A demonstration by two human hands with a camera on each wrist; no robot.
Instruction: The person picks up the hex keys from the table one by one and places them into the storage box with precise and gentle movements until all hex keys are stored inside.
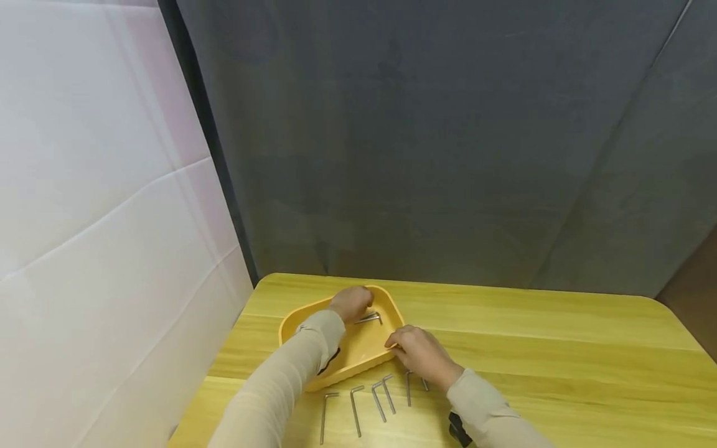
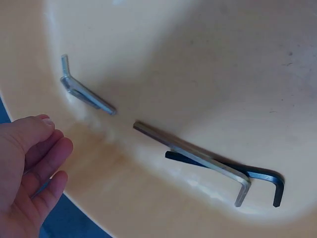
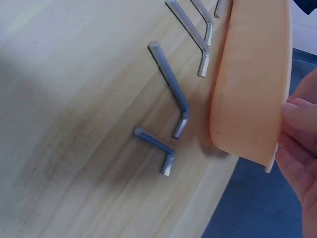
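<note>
The yellow tray (image 1: 358, 354) lay on the wooden table (image 1: 560, 348). Its near right rim was pinched by the right hand (image 1: 421, 353). The left hand (image 1: 351, 303) was held inside the tray, fingers loosely curled and grasping nothing, beside three hex keys (image 2: 198, 156). More keys (image 1: 370, 401) lay on the table just before the tray.

In the head view the left hand (image 1: 351, 303) covers part of the tray (image 1: 358, 354) floor, so the hex keys (image 1: 370, 318) under it show only as a small silver glint, too small to count. The right wrist view cuts off the upper keys (image 3: 190, 25) at the top edge, and the right hand (image 3: 299, 148) at the right edge
</note>
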